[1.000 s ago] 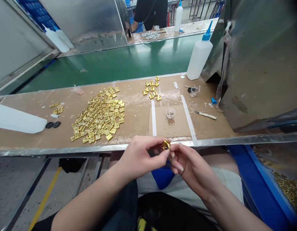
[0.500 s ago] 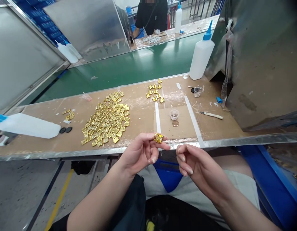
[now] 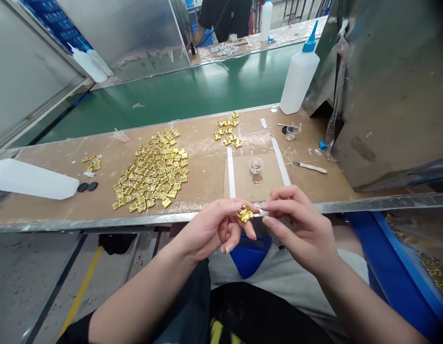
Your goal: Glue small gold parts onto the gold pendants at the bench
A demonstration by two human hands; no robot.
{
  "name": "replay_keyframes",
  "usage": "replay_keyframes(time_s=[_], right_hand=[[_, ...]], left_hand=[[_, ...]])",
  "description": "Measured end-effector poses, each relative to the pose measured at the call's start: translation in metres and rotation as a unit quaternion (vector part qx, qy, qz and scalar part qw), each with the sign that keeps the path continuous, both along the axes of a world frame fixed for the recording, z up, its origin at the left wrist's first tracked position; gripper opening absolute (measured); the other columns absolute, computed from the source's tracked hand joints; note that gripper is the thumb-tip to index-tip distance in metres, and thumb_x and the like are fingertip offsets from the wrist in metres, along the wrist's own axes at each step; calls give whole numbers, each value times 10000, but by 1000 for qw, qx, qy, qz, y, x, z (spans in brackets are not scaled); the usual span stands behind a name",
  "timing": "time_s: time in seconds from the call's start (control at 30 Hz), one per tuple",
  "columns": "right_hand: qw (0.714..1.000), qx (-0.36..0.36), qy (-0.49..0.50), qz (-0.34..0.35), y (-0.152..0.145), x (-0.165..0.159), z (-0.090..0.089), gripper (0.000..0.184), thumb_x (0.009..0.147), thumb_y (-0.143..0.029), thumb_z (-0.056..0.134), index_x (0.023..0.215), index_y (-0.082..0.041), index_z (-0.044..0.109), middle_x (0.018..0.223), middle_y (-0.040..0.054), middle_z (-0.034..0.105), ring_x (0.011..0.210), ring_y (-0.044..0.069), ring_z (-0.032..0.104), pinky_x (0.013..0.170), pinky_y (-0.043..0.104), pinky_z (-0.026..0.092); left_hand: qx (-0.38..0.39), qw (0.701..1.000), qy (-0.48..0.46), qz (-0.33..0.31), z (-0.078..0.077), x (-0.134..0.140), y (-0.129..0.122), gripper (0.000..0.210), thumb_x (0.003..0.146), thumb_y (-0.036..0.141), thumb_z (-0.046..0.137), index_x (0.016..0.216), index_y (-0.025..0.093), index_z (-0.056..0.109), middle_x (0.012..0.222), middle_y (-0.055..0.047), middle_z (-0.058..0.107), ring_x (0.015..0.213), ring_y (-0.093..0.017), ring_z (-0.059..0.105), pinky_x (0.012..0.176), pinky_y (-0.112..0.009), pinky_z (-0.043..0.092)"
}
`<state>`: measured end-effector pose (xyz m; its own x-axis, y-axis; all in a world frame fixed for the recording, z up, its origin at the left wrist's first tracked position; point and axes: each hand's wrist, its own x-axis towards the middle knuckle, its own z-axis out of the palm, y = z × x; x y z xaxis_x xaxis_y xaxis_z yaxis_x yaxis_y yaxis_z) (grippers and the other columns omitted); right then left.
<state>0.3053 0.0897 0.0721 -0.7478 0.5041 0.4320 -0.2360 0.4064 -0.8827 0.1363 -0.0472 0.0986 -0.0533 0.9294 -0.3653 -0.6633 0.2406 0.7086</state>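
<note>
A shiny gold ring is pinched between the thumb and index finger of my left hand, just past the table's front edge. The other left fingers curl loosely below it. My right hand is close on the right, thumb and index tips nearly together beside the left index fingertip. Anything between those right fingertips is too small to make out. Beyond my hands, a small clear cup stands on a taped cardboard piece. Several gold pieces sit upright in a group behind it.
A wide pile of flat gold pieces covers the table's left middle. A white bottle stands back right; another bottle lies at left. A knife rests right of the cup. A green belt runs behind; a person is across it.
My right hand has moved up, its fingertips now at the left index fingertip. The ring has turned in my left fingers and shifted slightly right. The whole view has shifted a little.
</note>
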Motion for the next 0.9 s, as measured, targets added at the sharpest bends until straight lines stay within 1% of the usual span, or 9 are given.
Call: replay_keyframes(time_s=[0.13, 0.3, 0.43, 0.53, 0.6, 0.63, 0.73, 0.8, 0.9], right_hand=[[999, -12, -18, 45, 6, -3, 6, 292, 964, -199, 713, 1243, -287, 716, 1139, 57, 632, 860, 140, 645, 715, 264, 567], [990, -19, -76, 119, 8, -6, 9, 87, 949, -251, 747, 1028, -245, 785, 957, 28, 634, 754, 122, 609, 684, 265, 527], [992, -85, -72, 59, 5, -6, 6, 46, 926, -277, 775, 930, -241, 804, 914, 36, 653, 765, 148, 632, 649, 274, 510], [991, -124, -47, 7, 0, -7, 1, 31, 905, -274, 796, 914, -250, 815, 850, 39, 683, 756, 170, 648, 640, 289, 510], [989, -144, -38, -9, -5, -9, 1, 31, 912, -260, 788, 926, -257, 815, 824, 34, 706, 729, 168, 655, 644, 295, 519], [987, -153, -37, -15, -7, -10, 1, 33, 919, -259, 781, 929, -259, 812, 826, 33, 718, 721, 166, 663, 647, 295, 527], [984, -171, -39, -36, -12, -12, 6, 61, 944, -277, 755, 911, -255, 800, 853, 34, 753, 736, 167, 691, 661, 289, 554], [983, -175, -37, -43, -14, -12, 10, 79, 953, -287, 745, 901, -254, 796, 863, 34, 770, 752, 170, 701, 668, 285, 562], [984, -169, -34, -39, -15, -11, 12, 70, 955, -281, 742, 925, -252, 799, 869, 36, 777, 762, 173, 708, 678, 286, 568]], left_hand=[[-13, 998, 24, -52, 1, 4, 1, 238, 1011, 323, 605, 1050, 114, 712, 724, -64, 739, 381, -61, 537, 366, -128, 436], [-22, 994, 31, -98, 0, 6, 1, 229, 1010, 345, 638, 978, 121, 668, 720, -23, 681, 416, -44, 504, 380, -126, 442], [4, 995, 49, -88, -3, 10, 0, 252, 1006, 377, 648, 1035, 128, 667, 860, -50, 700, 455, -37, 505, 392, -141, 428], [28, 987, 141, -70, -5, 17, -1, 309, 1035, 440, 592, 1163, 160, 626, 923, -50, 703, 480, -55, 522, 409, -174, 420], [40, 965, 255, -54, -3, 22, -2, 320, 1068, 479, 509, 1129, 181, 609, 906, -33, 680, 537, -79, 541, 470, -204, 439], [47, 943, 326, -44, -2, 25, -3, 325, 1082, 482, 474, 1084, 186, 609, 888, -27, 665, 589, -96, 556, 524, -222, 453], [80, 854, 515, -1, 1, 30, -3, 346, 1106, 445, 405, 1025, 186, 620, 887, -39, 645, 772, -153, 594, 696, -281, 466], [98, 812, 575, 20, 1, 30, -3, 330, 1109, 427, 393, 1115, 186, 618, 957, -55, 663, 842, -178, 615, 749, -307, 458], [102, 780, 617, 31, 0, 28, -2, 300, 1105, 406, 407, 1195, 188, 591, 1012, -62, 679, 880, -196, 645, 769, -320, 453]])
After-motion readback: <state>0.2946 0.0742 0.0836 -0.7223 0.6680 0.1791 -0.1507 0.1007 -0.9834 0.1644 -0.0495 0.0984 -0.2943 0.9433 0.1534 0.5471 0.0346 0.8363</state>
